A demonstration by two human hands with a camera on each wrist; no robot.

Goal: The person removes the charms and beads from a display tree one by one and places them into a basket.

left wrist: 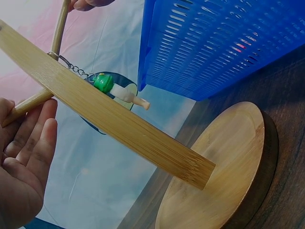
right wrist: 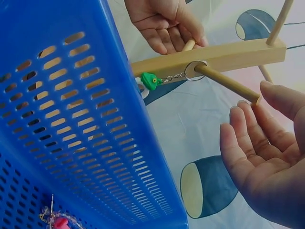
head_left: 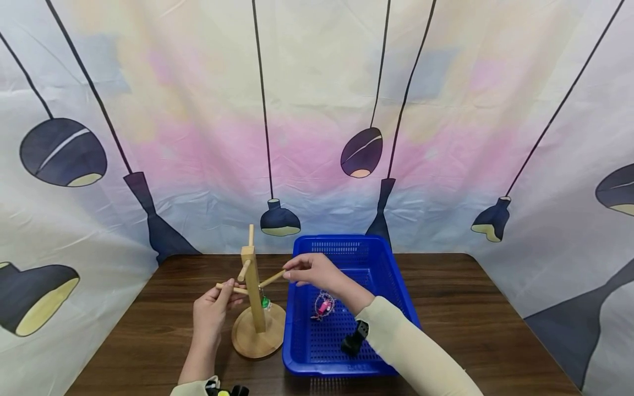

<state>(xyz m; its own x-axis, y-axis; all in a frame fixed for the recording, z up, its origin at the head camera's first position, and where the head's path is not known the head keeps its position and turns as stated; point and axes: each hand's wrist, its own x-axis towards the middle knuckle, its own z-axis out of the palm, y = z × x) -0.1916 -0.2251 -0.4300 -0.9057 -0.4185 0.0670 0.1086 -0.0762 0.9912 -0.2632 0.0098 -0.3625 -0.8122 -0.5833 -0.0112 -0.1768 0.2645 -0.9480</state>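
A wooden peg stand (head_left: 255,297) with a round base stands left of the blue basket. A keychain (right wrist: 151,81) with a green-topped charm hangs by its ring from the stand's right peg (right wrist: 228,85), close to the post. My left hand (head_left: 212,308) holds the left peg (head_left: 231,289) between thumb and fingers. At the free end of the right peg is my right hand (head_left: 314,272), its fingers loosely extended with fingertips at the tip and the thumb apart from it in the right wrist view.
The blue basket (head_left: 289,335) sits to the stand's right, under my right forearm. Inside it lies a pink charm (head_left: 324,306) with a beaded loop. A dark wooden table (head_left: 460,330) carries everything, and a lamp-patterned cloth (head_left: 317,137) hangs behind.
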